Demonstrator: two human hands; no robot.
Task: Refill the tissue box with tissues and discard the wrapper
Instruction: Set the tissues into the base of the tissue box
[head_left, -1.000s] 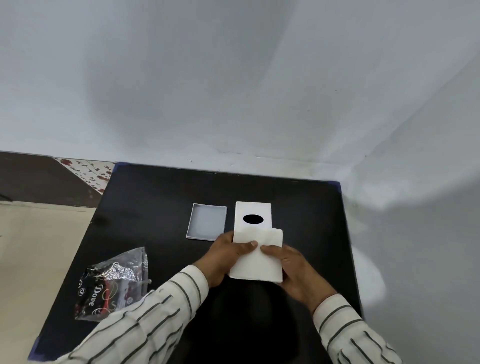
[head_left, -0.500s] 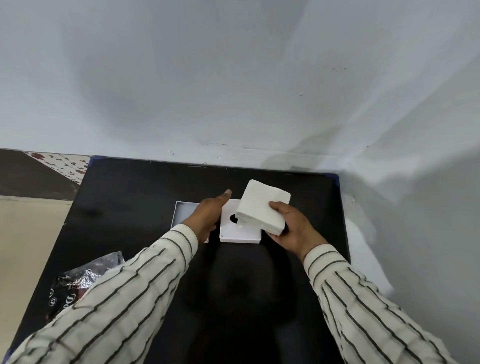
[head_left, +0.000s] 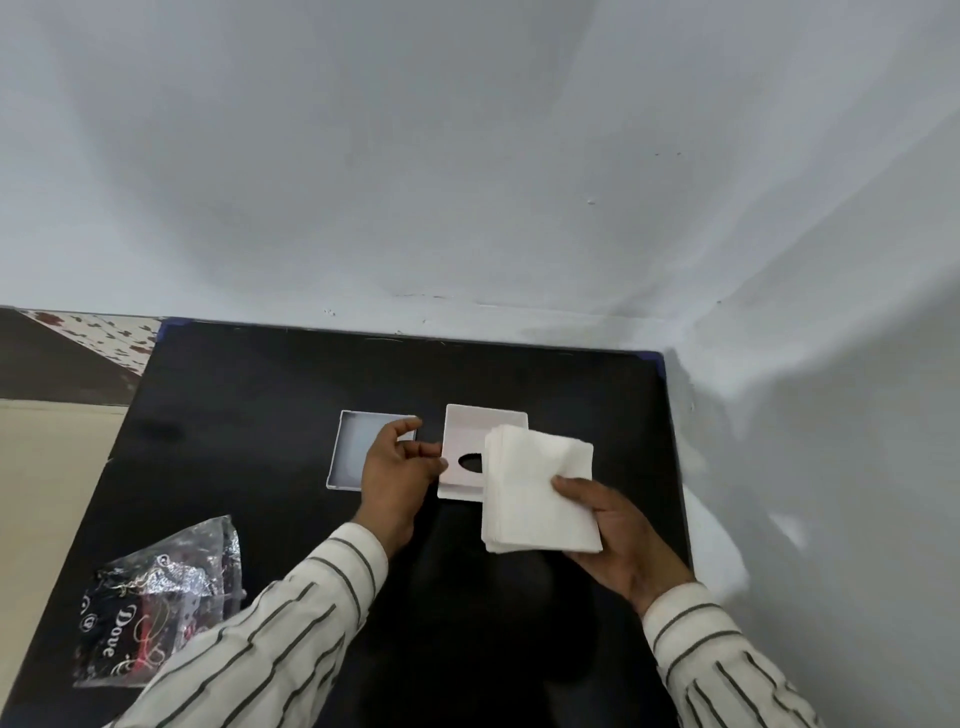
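Note:
A white tissue box shell (head_left: 470, 436) with an oval slot lies on the black table (head_left: 260, 395), its hollow side up. A shallow white tray (head_left: 349, 452), the box's other half, sits just to its left. My left hand (head_left: 396, 475) hovers over the tray's right edge, fingers apart, fingertips touching the shell's left edge. My right hand (head_left: 618, 530) holds a stack of white tissues (head_left: 535, 493) above the shell's right side, covering part of the slot. The crumpled black and silver wrapper (head_left: 156, 592) lies at the table's front left.
White walls (head_left: 467, 182) close off the table at the back and on the right. A beige floor (head_left: 47, 493) lies beyond the table's left edge. My striped sleeves cross the near part of the table.
The tissue stack left both hands for my right hand alone and now sits lower and flatter. My left hand went to the box shell, which now shows its hollow side.

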